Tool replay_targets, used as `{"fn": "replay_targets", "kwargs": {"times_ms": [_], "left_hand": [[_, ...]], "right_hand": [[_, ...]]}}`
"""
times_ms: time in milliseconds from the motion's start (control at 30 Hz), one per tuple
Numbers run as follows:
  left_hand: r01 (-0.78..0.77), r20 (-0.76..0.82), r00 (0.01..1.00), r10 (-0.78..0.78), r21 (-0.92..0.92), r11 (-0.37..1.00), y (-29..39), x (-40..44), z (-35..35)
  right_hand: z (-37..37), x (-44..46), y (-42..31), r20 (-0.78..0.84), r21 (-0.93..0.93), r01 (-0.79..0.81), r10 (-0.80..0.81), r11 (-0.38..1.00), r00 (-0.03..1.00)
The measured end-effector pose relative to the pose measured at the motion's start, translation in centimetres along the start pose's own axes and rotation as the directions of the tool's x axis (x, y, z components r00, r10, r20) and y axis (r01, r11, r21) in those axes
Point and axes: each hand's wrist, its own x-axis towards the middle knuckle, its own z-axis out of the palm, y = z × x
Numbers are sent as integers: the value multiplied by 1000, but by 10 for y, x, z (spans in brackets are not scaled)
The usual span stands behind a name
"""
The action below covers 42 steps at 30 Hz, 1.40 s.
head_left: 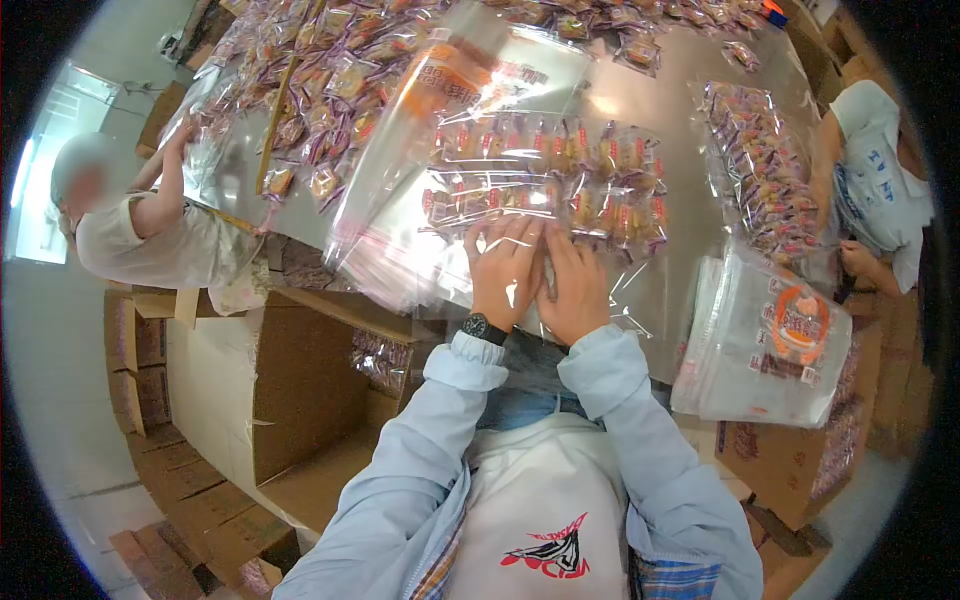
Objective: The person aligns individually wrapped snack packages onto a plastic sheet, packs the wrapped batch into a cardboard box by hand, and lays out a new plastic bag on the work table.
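My left hand [503, 268], with a black watch on the wrist, lies palm down with its fingers stretched toward small wrapped snacks [490, 200]. Beside it, my right hand [574, 285] rests in the same way, the two hands nearly touching. Both fingertips meet the near edge of the snacks, which stand in two rows. Clear plastic film [632, 290] lies around the hands and the snacks; whether the hands are under it is hard to make out. Left of the rows lies a stack of clear printed bags [390, 180].
Loose wrapped snacks [345, 85] pile up across the far left of the metal table [685, 210]. A filled clear bag [765, 160] and more printed bags [760, 340] lie at right. Cardboard boxes [310, 380] stand below. One person [150, 220] works at left, another [880, 180] at right.
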Motion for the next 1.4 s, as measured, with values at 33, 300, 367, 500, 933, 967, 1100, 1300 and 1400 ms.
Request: {"fn": "replay_targets", "kwargs": {"times_ms": [33, 300, 367, 500, 933, 967, 1100, 1300, 1400], "left_hand": [[23, 5, 1000, -24, 45, 999, 5, 2, 0], [131, 56, 988, -146, 209, 969, 16, 13, 9], [89, 95, 989, -112, 218, 972, 19, 25, -6], [44, 102, 993, -63, 184, 982, 13, 26, -3], [18, -62, 998, -8, 157, 987, 2, 8, 21], [18, -78, 997, -8, 128, 992, 3, 8, 19], [39, -82, 996, -36, 37, 999, -1, 4, 22], [39, -36, 999, -36, 94, 995, -7, 1, 25], [80, -132, 987, -89, -68, 994, -5, 2, 25]], "right_hand": [[1, -2, 3, -26, 37, 13, -12, 999, 1000], [-13, -13, 8, -25, 166, 16, -12, 986, 1000], [-22, -17, 8, -41, 168, 27, -21, 985, 999], [-21, -43, 13, -74, 76, -186, 191, 980, 979], [2, -40, 27, 310, 873, -456, 526, 171, 792], [11, -46, 33, 222, 861, -418, 525, 290, 822], [-12, -45, 10, 167, 890, -342, 481, 302, 860], [-3, -46, -11, -279, 537, -3, 181, 844, 943], [20, -20, -3, -412, 469, 209, 3, 858, 911]]}}
